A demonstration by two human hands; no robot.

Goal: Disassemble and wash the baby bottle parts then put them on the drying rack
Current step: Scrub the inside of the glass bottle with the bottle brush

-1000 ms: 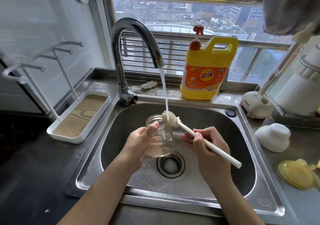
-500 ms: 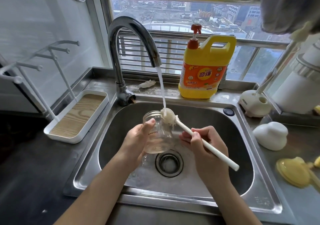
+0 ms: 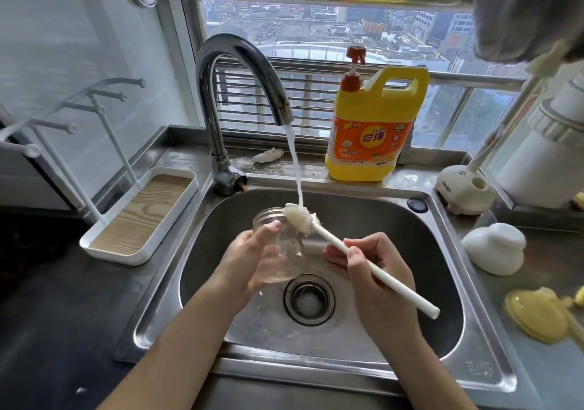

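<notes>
Rinsing a white bottle brush under a running tap, a person works low over the middle of a steel sink, the bristle head catching the stream right at the mouth of a clear glass bottle held just left of the drain. The left hand wraps the bottle's body, thumb hooked near the rim. The right hand grips the brush handle about midway, fingers curled round it. The washing step appears to be under way on the bottle body alone, and the drying rack, standing on the table left of the sink, holds nothing yet. The next move seems to call for tipping the bristles down through the narrow mouth to scrub inside, with the bottle held steady and its opening lined up with the handle. Room looks fair: the basin is open around both hands, the spout arches well above the brush, and only the far wall of the sink lies close behind it. A white domed cap and a yellow piece sit on the table to the right, and a detergent jug stands on the far ledge.
</notes>
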